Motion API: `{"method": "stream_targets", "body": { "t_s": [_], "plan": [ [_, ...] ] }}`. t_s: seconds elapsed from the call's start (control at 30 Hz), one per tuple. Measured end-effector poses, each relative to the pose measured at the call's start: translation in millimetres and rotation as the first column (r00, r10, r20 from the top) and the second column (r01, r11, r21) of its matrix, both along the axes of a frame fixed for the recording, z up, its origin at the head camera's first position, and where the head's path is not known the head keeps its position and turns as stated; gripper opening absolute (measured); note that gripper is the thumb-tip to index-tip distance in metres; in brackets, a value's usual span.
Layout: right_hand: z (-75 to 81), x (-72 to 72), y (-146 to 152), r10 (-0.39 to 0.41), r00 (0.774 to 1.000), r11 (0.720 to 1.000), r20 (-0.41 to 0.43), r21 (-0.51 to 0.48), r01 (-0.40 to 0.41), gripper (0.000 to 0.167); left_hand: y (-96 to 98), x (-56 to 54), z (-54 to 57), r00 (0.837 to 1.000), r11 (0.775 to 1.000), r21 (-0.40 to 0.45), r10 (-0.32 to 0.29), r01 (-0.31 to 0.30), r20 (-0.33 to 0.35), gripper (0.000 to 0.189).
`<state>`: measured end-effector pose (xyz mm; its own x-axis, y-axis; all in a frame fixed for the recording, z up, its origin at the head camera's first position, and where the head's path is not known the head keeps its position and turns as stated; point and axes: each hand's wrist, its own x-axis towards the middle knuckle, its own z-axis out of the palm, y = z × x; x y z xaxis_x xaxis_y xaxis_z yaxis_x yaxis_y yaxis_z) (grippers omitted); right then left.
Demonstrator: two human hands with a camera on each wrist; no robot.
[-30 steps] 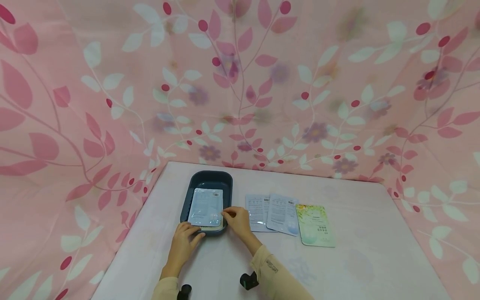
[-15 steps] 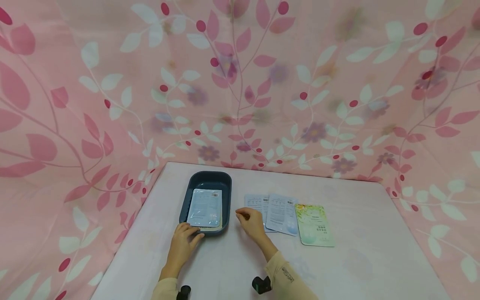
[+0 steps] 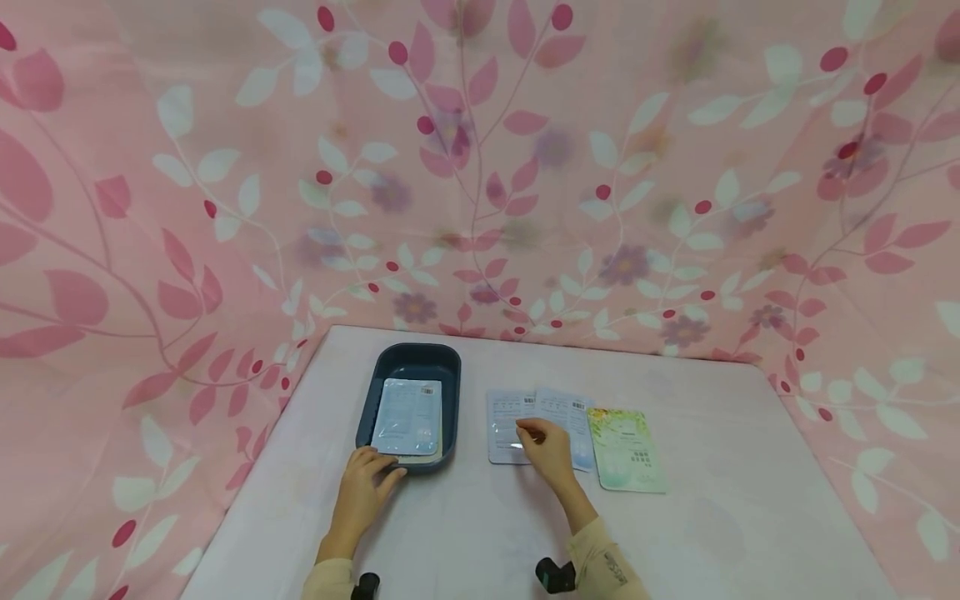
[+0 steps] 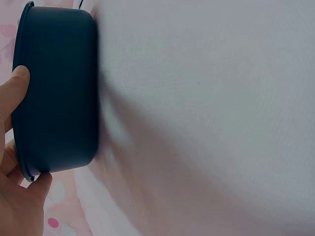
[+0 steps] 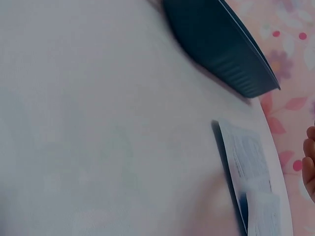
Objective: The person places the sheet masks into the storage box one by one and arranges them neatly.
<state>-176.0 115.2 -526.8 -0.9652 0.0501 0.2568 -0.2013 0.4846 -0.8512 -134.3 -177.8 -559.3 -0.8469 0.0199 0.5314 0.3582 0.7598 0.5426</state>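
My left hand [image 3: 363, 490] grips the near left corner of a dark blue plastic bin [image 3: 452, 400]. In the left wrist view the thumb [image 4: 18, 81] presses on its outer wall while other fingers reach to the rim. Inside the bin lies a light blue sheet-mask packet [image 3: 407, 417], with a pale edge of another showing under it. My right hand [image 3: 550, 452], fingers loosely curled and holding nothing, hovers over two overlapping light blue packets [image 3: 504, 427], partly hiding them. The right wrist view shows only its fingertips [image 5: 309, 169] at the edge.
A green sheet-mask packet [image 3: 628, 454] lies flat to the right of the blue pair. Everything rests on a white-covered table [image 3: 720, 467]. A pink floral cloth [image 3: 480, 167] hangs behind and along the sides.
My right hand has left the bin and moved right, to above the light blue packets. My left hand stays on the bin's corner.
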Motion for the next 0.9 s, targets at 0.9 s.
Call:
{"method": "stream_targets", "body": {
  "t_s": [0.9],
  "plan": [
    [-5.6,22.2,90,-0.207,0.978,0.975,-0.042,0.074,0.209,0.01,0.4,-0.2,1.4,1.0,1.0,0.004,-0.007,0.007,-0.012,0.022]
  ]
}}
